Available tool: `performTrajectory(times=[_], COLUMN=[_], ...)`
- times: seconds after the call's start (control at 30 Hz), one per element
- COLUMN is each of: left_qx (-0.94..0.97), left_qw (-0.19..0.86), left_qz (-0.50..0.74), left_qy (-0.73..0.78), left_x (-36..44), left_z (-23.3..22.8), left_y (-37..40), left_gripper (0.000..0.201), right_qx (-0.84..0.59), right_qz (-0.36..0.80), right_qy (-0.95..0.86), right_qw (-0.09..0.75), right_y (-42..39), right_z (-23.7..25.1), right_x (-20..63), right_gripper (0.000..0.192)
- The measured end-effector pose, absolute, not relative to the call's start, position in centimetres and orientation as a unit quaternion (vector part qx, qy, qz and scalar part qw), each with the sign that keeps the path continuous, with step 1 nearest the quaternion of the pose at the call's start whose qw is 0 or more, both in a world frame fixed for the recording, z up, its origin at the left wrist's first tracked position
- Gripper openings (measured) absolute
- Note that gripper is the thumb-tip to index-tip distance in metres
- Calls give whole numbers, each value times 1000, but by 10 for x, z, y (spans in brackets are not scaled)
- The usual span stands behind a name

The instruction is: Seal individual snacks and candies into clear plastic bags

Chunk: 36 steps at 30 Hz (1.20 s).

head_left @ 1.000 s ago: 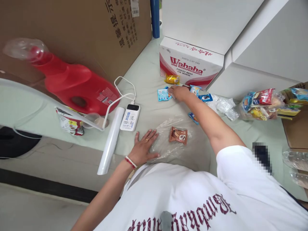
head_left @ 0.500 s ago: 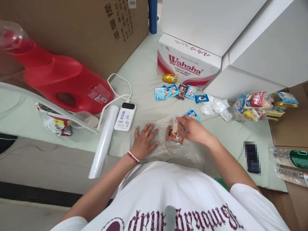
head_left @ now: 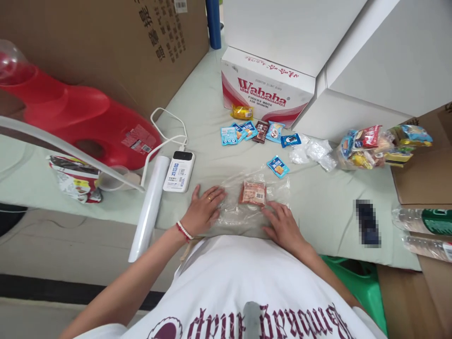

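On the clear bag (head_left: pixel 247 212), left hand (head_left: pixel 203 212) and right hand (head_left: pixel 282 226) flat, fingers spread, flanking snack packet (head_left: pixel 253 193)

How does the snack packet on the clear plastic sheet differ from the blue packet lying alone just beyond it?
The snack packet is reddish brown and lies on the clear plastic sheet, between the left hand and right hand. The blue packet is blue and white, looks smaller, sits askew on the bare green surface, and no hand is near it. Both lie flat and look sealed.
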<state>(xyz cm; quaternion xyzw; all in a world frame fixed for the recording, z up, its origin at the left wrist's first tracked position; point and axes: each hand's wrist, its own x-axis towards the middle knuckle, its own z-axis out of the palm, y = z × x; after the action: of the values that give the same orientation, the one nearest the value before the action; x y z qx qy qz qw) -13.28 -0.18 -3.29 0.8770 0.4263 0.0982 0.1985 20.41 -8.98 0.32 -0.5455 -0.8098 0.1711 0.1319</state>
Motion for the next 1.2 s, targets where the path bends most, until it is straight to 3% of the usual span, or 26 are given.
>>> performTrajectory(times=[0.13, 0.27, 0.37, 0.43, 0.5, 0.63, 0.83, 1.0, 1.2], left_qx=[912, 918, 913, 900, 877, 835, 879, 843, 718], left_qw=[241, 209, 190, 211, 249, 305, 289, 232, 229], left_qz=[41, 67, 97, 111, 126, 152, 130, 210, 262], left_qy=[330, 330, 348, 365, 390, 433, 356, 437, 603], left_x=[-148, -144, -130, -122, -118, -121, -128, -103, -70], left_z=[-26, -21, -24, -29, -35, -40, -30, -26, -36], left_y=[5, 1, -1, 1, 6, 15, 19, 22, 40], left_gripper=[76, 61, 36, 29, 32, 40, 63, 28, 39], right_qx=[-575, -554, -489, -470, -486, -520, -575, -632, -680], right_qz=[174, 211, 228, 212, 177, 146, 260, 317, 313], right_qy=[-777, -779, -828, -848, -847, -820, -725, -660, -625], right_qw=[189, 206, 155, 125, 122, 191, 275, 253, 218], right_y=[-94, -75, -71, -75, -80, -77, -47, -23, 1], right_z=[-7, 11, 15, 7, -3, -7, 20, 23, 2], right_x=[204, 206, 205, 204, 204, 208, 208, 207, 211], right_gripper=[34, 36, 57, 49, 32, 28, 23, 23, 23])
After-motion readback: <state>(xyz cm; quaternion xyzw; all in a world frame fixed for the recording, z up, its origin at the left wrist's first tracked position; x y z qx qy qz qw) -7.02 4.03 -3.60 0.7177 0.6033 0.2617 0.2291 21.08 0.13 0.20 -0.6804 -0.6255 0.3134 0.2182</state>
